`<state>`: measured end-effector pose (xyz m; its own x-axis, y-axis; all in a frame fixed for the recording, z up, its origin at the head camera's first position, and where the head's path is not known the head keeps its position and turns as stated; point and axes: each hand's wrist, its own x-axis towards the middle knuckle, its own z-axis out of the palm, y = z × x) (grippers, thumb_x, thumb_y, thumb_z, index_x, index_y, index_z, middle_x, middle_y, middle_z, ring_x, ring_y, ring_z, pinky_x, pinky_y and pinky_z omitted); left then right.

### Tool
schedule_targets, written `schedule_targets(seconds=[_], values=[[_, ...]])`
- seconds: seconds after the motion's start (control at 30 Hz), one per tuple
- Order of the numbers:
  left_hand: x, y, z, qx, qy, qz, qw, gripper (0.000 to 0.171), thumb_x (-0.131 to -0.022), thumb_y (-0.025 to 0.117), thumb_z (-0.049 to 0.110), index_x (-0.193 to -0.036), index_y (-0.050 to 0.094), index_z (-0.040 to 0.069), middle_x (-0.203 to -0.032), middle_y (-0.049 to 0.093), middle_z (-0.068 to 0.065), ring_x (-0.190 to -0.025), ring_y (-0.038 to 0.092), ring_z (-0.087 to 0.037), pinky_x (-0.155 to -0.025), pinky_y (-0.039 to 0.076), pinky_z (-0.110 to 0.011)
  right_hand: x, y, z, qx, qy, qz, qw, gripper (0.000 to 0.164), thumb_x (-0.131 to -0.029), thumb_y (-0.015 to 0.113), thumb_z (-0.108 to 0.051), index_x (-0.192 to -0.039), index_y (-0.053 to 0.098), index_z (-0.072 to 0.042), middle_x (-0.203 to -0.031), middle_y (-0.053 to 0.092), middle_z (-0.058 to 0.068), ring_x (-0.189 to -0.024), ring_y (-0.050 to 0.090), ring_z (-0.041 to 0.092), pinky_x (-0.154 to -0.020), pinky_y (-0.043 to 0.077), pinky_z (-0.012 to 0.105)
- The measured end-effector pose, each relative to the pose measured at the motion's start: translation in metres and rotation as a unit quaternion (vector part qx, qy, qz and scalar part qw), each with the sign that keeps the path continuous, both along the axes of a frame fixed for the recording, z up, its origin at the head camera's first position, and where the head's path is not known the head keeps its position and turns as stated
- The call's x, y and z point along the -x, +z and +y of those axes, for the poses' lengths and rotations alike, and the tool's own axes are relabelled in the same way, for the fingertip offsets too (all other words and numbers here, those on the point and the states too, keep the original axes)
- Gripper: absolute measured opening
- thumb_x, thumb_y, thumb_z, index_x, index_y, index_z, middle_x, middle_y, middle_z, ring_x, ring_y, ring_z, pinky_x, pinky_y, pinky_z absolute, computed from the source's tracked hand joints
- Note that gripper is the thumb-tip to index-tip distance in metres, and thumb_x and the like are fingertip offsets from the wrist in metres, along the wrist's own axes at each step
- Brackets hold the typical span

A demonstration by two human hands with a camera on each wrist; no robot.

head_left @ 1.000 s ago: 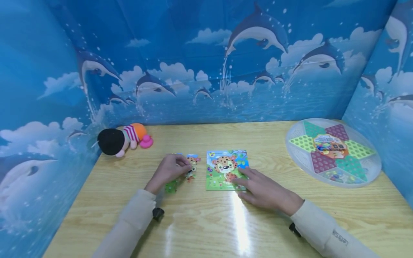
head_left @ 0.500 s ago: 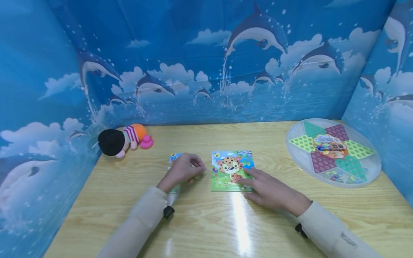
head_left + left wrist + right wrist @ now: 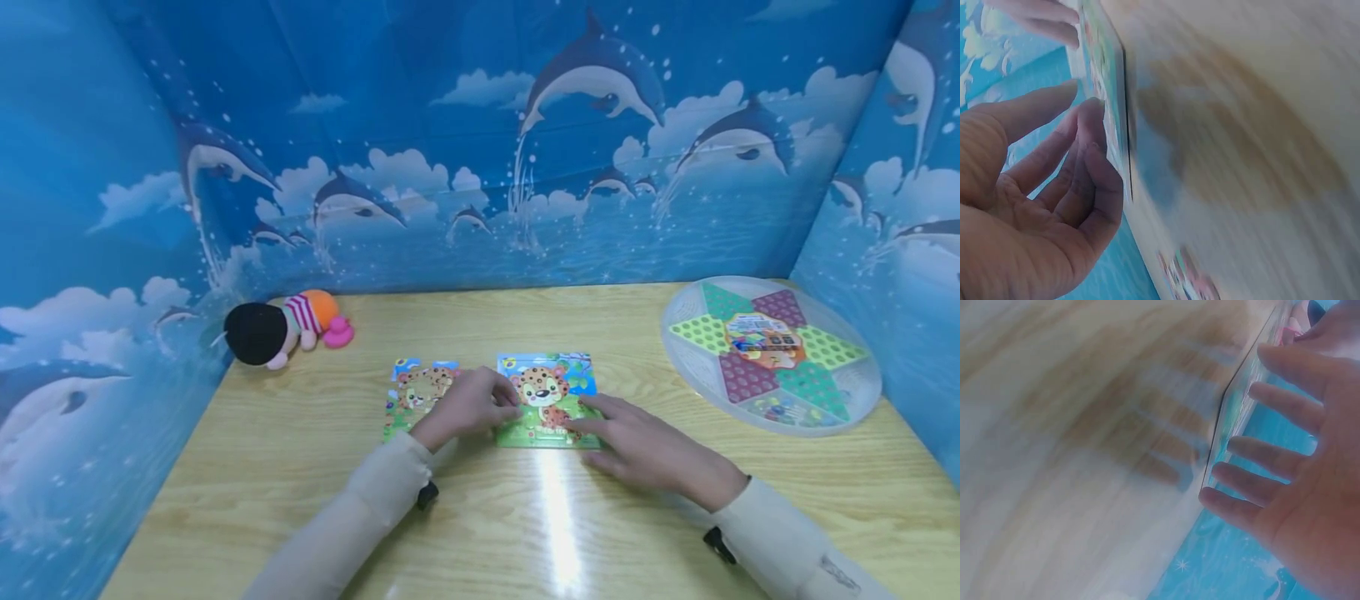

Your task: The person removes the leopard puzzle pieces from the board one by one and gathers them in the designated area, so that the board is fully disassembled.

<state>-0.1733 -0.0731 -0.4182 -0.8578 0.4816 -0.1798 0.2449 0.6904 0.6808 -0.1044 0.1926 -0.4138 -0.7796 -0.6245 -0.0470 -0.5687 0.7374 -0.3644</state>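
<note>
A square picture puzzle board [image 3: 543, 392] with a spotted leopard cub on green and blue lies flat on the wooden table. My left hand [image 3: 472, 404] is at its left edge, thumb and fingers bent. In the left wrist view a small gap shows between the thumb and index fingertips, and I see nothing held there. Fingers spread, my right hand [image 3: 645, 442] rests its fingertips on the board's right side. To the left lies a second leopard picture made of puzzle pieces [image 3: 408, 392], partly hidden by my left hand and wrist.
A doll [image 3: 273, 329] in a striped top lies at the back left beside a pink toy duck [image 3: 339, 332]. At the right stands a round Chinese checkers board [image 3: 772, 354]. Dolphin-print cloth [image 3: 465, 167] walls off the table's back and sides.
My left hand has moved right, from over the loose puzzle pieces to the board's left edge, uncovering more of the pieces. The board and my right hand have shifted slightly right.
</note>
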Motion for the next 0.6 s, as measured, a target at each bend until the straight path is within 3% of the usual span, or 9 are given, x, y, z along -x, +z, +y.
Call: schedule_targets(seconds=[0.27, 0.6], values=[[-0.003, -0.005, 0.018, 0.015, -0.017, -0.007, 0.9997, 0.024, -0.083, 0.084, 0.018, -0.104, 0.076, 0.010, -0.083, 0.069, 0.007, -0.074, 0.063, -0.006, -0.070, 0.054, -0.022, -0.004, -0.003, 0.008, 0.006, 0.006, 0.000, 1.000, 0.041, -0.096, 0.070, -0.026, -0.133, 0.066, -0.008, -0.148, 0.047, 0.028, -0.134, 0.046, 0.047, -0.108, 0.039, 0.061], [-0.004, -0.005, 0.024, 0.024, -0.022, -0.004, 0.9995, 0.021, -0.083, 0.084, 0.019, -0.101, 0.076, 0.012, -0.084, 0.069, 0.008, -0.074, 0.062, -0.005, -0.070, 0.053, -0.021, -0.007, -0.007, 0.011, 0.015, -0.006, 0.000, 1.000, 0.042, -0.095, 0.071, -0.024, -0.134, 0.065, -0.008, -0.149, 0.046, 0.026, -0.135, 0.046, 0.046, -0.108, 0.039, 0.061]])
